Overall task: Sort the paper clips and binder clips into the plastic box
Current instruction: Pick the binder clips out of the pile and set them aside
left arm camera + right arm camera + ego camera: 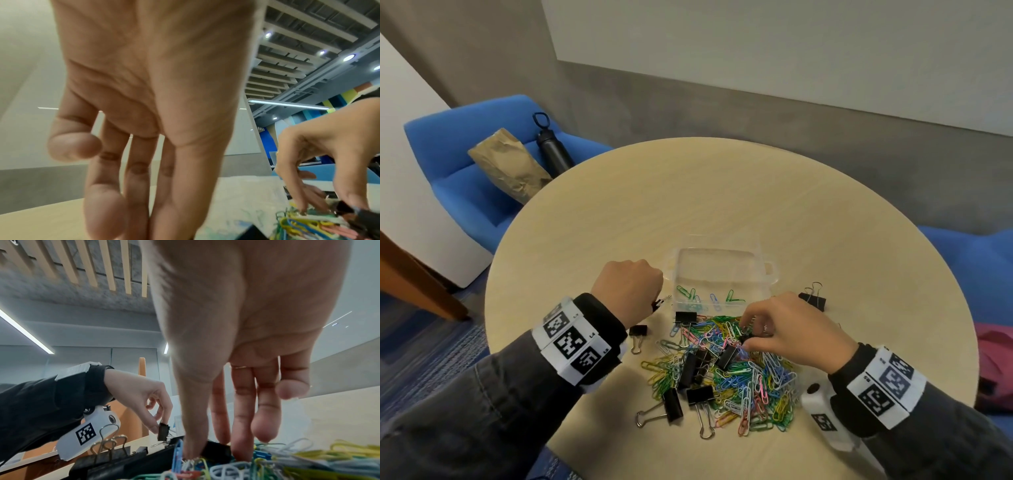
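Observation:
A clear plastic box (770, 274) stands at mid-table with several coloured paper clips (703, 298) in its near part. In front of it lies a mixed pile of coloured paper clips (753, 383) and black binder clips (690, 370). My left hand (654, 301) hovers left of the box and pinches a small black binder clip (163, 431) between thumb and fingers. That clip is out of sight in the left wrist view. My right hand (748, 335) reaches into the pile's far edge, thumb and fingers closing on another black binder clip (216, 449).
Loose binder clips lie right of the box (813, 298) and below my left wrist (637, 334). A blue armchair (469, 192) behind the table at left carries a brown paper bag (510, 164) and a black bottle (553, 147). A pink item (996, 349) sits beyond the right edge.

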Available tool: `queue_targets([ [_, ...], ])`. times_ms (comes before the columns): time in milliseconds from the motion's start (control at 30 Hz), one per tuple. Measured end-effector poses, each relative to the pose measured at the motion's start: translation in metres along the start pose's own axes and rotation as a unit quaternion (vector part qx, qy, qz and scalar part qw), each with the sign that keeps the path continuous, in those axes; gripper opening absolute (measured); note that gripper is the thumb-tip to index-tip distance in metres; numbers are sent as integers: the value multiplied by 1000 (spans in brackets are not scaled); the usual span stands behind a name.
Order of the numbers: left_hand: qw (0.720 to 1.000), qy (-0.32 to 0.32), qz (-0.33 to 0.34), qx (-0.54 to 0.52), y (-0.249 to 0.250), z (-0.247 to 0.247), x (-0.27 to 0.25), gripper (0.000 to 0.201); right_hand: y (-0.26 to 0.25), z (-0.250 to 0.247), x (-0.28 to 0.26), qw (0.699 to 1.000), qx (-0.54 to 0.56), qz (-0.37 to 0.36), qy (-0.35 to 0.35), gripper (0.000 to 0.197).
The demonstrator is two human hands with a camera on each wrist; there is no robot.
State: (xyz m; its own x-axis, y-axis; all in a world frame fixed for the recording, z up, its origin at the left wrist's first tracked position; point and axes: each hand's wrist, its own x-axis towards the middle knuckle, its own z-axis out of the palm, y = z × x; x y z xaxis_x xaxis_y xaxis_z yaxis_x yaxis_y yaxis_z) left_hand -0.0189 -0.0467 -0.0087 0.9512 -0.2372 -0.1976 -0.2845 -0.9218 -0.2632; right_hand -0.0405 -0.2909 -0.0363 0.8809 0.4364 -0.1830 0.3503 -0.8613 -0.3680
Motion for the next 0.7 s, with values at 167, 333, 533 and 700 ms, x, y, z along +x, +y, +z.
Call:
queue_targets([
  [167, 1000, 2, 7, -8, 2, 8, 3, 19, 0, 3, 1, 999, -35, -3, 22, 22],
  [333, 991, 36, 79, -101, 4, -2, -1, 17, -1, -8, -4, 1000, 21, 13, 2, 11],
  [533, 946, 25, 301, -117, 17, -3, -1, 55, 37, -60, -14, 994, 82, 71, 11, 9],
  [700, 955, 55, 289, -41, 22, 13, 3, 63, 82, -70, -21, 983, 13, 185, 1, 14],
])
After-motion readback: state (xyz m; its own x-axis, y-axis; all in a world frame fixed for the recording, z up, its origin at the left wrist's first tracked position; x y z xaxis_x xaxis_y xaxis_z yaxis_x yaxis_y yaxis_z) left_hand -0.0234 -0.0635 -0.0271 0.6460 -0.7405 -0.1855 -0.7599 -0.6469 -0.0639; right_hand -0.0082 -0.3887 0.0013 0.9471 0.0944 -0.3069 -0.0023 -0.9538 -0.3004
